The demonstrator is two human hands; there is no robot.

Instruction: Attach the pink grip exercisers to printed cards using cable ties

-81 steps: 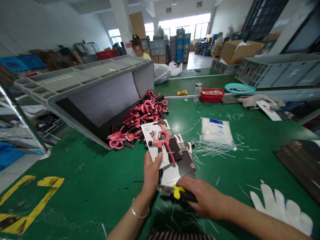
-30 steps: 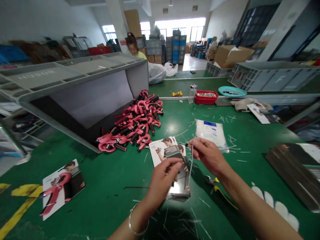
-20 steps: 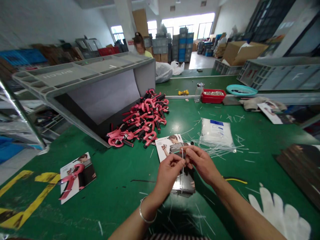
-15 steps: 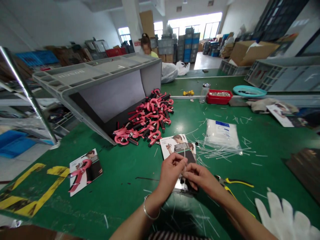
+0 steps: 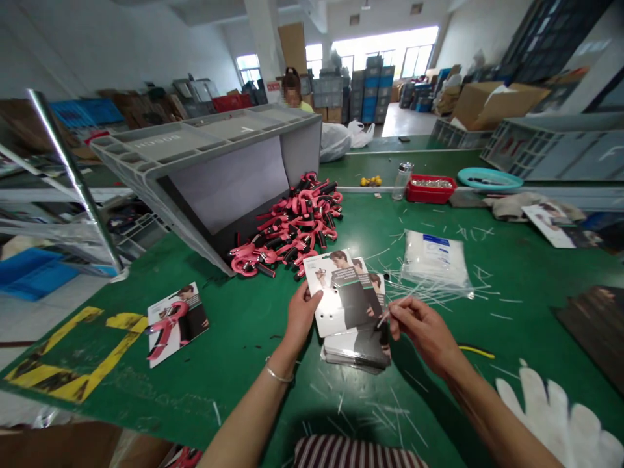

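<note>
Two bare hands are seen in the head view, both above a green table (image 5: pixel 244 383). The left hand (image 5: pixel 298 320) has its fingers closed on the left edge of a printed card (image 5: pixel 351 300); the thumb lies on the front, and the fingertips behind are hidden. This card has small holes and is tilted over a stack of cards (image 5: pixel 358 354), which is to the right of the left fingers.

The right hand (image 5: pixel 422 328) keeps thumb and index finger narrow, pinching a thin pale strip (image 5: pixel 384 318) near the right edge of the card. How the other right fingers are bent, I cannot tell exactly.

Beyond the left fingers, many pink and black hand grips (image 5: pixel 292 227) make a pile at the mouth of a grey crate (image 5: pixel 209 153), which lies on its side. Well to the left of the same fingers, one pink grip (image 5: pixel 168 330) lies on another card (image 5: pixel 199 318).

Beyond the right fingers are loose white strips (image 5: pixel 429 291) and a clear bag (image 5: pixel 435 257). To their right, a yellow and black handle (image 5: pixel 476 351) shows from behind the forearm, and nearer the wearer lies a white glove (image 5: pixel 560 416).
</note>
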